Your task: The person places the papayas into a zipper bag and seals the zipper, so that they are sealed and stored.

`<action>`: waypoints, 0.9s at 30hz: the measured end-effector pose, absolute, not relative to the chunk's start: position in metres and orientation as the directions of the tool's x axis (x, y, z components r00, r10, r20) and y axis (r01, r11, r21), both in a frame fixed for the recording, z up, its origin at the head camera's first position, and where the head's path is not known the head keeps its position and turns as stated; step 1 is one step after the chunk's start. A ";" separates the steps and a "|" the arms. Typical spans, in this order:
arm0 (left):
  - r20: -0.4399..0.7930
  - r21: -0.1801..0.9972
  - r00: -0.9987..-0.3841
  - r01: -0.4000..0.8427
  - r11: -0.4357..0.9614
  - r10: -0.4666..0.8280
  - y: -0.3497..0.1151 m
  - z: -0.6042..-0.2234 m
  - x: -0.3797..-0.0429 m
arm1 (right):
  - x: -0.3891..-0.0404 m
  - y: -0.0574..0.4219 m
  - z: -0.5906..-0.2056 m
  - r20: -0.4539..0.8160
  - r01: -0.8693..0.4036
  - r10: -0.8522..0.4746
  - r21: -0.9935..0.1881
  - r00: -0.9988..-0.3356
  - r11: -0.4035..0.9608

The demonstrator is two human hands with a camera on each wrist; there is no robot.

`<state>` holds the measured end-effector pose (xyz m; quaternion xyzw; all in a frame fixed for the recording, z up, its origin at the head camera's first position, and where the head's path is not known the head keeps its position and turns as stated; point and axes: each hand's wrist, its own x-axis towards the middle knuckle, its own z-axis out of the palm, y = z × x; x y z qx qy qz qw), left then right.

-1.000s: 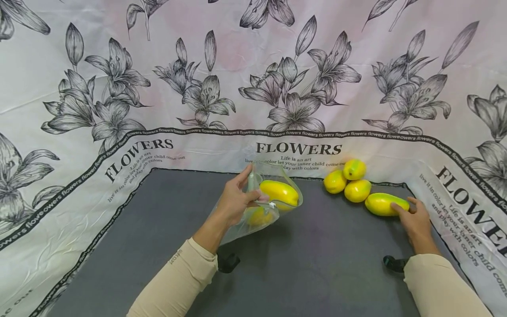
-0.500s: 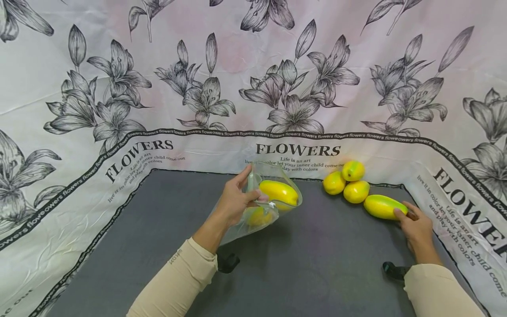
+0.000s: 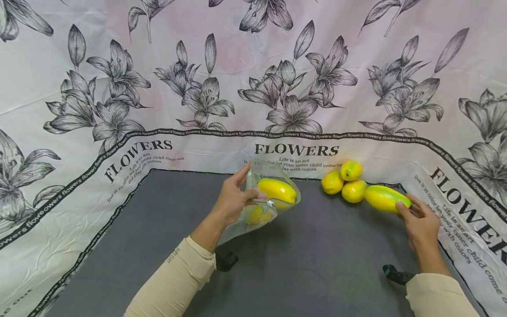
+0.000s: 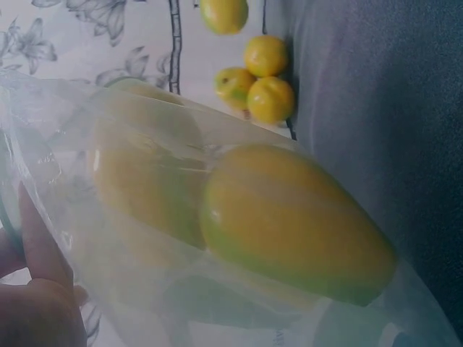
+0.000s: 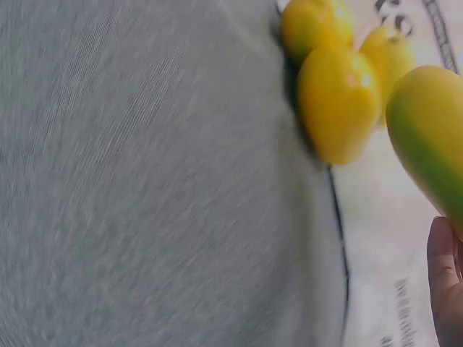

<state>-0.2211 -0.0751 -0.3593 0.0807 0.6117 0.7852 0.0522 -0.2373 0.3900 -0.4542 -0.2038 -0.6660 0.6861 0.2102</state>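
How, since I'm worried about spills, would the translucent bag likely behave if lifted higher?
The bag is probably floppy, as it looks thin and wrinkled beside the yellow fruits inside. It may sag or tip, since the left grip holds it at one side.

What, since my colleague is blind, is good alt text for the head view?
A person's left hand holds a clear bag containing yellow fruits; the right hand grips a long yellow-green fruit. Three smaller fruits cluster at the far edge of a gray tabletop.
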 end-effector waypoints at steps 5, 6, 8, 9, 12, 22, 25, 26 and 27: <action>0.061 0.970 -0.984 0.019 -0.244 0.166 -0.075 -0.354 -0.221 | -0.233 0.379 -0.438 0.105 -0.156 0.542 -0.987 -0.834 -0.048; 0.056 0.970 -0.985 0.015 -0.244 0.163 -0.075 -0.353 -0.222 | -0.232 0.376 -0.435 0.125 -0.179 0.540 -0.983 -0.833 -0.048; 0.057 0.969 -0.985 0.015 -0.245 0.163 -0.076 -0.352 -0.222 | -0.231 0.370 -0.428 0.156 -0.212 0.533 -0.976 -0.832 -0.044; 0.059 0.970 -0.985 0.018 -0.242 0.162 -0.076 -0.351 -0.222 | -0.230 0.367 -0.425 0.176 -0.232 0.530 -0.972 -0.830 -0.041; 0.055 0.970 -0.985 0.015 -0.244 0.161 -0.076 -0.350 -0.222 | -0.228 0.357 -0.415 0.232 -0.302 0.511 -0.952 -0.828 -0.058; 0.071 0.966 -0.985 0.028 -0.257 0.159 -0.077 -0.349 -0.222 | -0.217 0.314 -0.391 0.403 -0.471 0.412 -0.879 -0.817 -0.076; 0.076 0.964 -0.984 0.031 -0.264 0.162 -0.077 -0.349 -0.222 | -0.215 0.302 -0.387 0.451 -0.515 0.370 -0.853 -0.812 -0.089; 0.078 0.964 -0.984 0.033 -0.264 0.162 -0.077 -0.349 -0.223 | -0.214 0.298 -0.385 0.474 -0.535 0.356 -0.840 -0.805 -0.093; 0.078 0.963 -0.984 0.032 -0.266 0.163 -0.077 -0.349 -0.223 | -0.213 0.295 -0.385 0.495 -0.555 0.342 -0.825 -0.799 -0.104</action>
